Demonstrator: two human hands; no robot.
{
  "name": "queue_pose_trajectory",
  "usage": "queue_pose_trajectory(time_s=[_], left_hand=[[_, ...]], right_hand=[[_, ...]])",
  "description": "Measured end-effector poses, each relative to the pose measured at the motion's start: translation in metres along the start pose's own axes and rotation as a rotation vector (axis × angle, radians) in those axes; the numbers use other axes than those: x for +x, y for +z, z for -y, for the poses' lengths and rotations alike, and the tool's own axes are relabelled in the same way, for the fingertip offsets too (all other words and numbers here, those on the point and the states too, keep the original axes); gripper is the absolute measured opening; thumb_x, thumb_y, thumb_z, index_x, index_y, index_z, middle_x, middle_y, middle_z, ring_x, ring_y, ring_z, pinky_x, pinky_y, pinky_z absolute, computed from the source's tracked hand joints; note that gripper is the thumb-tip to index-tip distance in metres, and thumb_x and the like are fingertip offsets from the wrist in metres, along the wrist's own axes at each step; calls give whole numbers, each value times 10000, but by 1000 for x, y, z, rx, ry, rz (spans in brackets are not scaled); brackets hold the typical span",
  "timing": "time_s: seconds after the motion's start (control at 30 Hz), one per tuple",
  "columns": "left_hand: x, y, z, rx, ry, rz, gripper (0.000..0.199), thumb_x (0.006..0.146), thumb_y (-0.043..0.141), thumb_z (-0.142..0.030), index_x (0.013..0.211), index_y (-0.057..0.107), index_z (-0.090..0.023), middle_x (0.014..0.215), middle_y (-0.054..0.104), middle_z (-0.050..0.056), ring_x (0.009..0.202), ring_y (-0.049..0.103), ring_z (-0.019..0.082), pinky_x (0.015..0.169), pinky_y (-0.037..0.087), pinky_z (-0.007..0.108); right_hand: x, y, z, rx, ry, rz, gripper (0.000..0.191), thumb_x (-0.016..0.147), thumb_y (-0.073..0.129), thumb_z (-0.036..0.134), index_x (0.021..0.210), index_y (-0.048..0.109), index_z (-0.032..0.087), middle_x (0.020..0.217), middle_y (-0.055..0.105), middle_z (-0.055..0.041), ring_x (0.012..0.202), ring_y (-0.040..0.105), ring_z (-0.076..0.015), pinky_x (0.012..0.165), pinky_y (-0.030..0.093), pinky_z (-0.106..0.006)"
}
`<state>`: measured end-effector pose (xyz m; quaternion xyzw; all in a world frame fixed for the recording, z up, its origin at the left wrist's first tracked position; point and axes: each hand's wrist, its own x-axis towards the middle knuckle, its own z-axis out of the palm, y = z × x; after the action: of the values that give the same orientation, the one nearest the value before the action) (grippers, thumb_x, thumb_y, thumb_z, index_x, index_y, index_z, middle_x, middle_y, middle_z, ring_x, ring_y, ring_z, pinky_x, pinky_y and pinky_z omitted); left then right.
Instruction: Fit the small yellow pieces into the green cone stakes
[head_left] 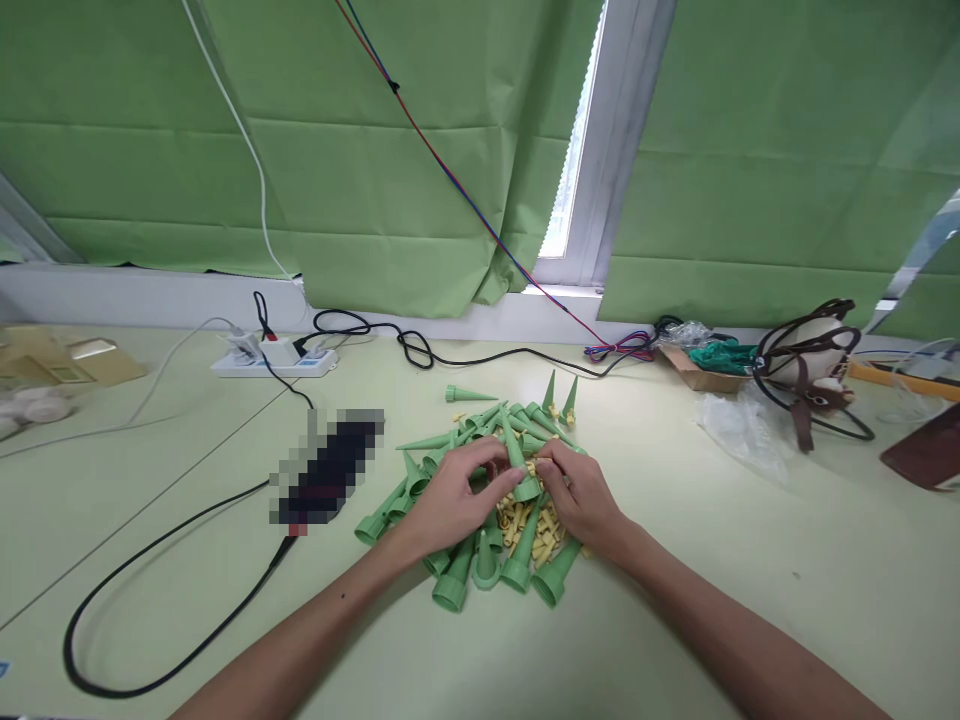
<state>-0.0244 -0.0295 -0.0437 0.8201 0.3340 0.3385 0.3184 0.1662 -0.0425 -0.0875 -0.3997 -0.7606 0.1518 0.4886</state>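
Observation:
My left hand [463, 497] is closed on a hollow green plastic cone spike [514, 450], its wide end toward me and its tip pointing away. Close beside it, my right hand [576, 487] has its fingers pinched together near the cone. What they hold is hidden, though yellow shows by the fingertips. Beneath both hands lies a heap of similar green cone spikes [452, 588], pointing various ways. Small yellow plastic pieces [545, 535] are piled among them. Two green spikes [550, 393] stand upright behind the heap with yellow parts at their bases.
A dark pixelated device [330, 470] with a black cable lies left of the heap. Behind it is a white power strip [277, 362]. A cardboard box [701, 370], clear plastic wrap [739, 430] and a bag with dark straps [810, 360] sit at the right back.

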Motion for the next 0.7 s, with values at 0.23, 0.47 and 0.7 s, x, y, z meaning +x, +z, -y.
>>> queue_pose_trajectory(time_s=[0.23,0.47,0.7], left_hand=[[-1,0,0,16,91,-44,215,937,571,-292,768,502,-178,776,494,-10,733,482,133,669,383,249],[-3,1,0,59,152,-75,120,926,585,-277,862,579,-176,866,555,28,769,500,155,701,422,279],[-3,1,2,63,208,-62,57,917,600,-225,929,629,-178,957,598,50,841,555,163,726,458,271]], right_hand=[[0,1,-1,-48,-9,17,299,1016,362,295,725,358,224,623,386,40,538,362,-123,537,299,-254],[1,1,3,-87,-31,27,329,1012,353,263,691,290,227,584,337,52,508,322,-114,521,266,-263],[2,2,5,-100,-44,25,367,1014,324,256,650,289,227,555,323,47,486,311,-115,513,254,-284]])
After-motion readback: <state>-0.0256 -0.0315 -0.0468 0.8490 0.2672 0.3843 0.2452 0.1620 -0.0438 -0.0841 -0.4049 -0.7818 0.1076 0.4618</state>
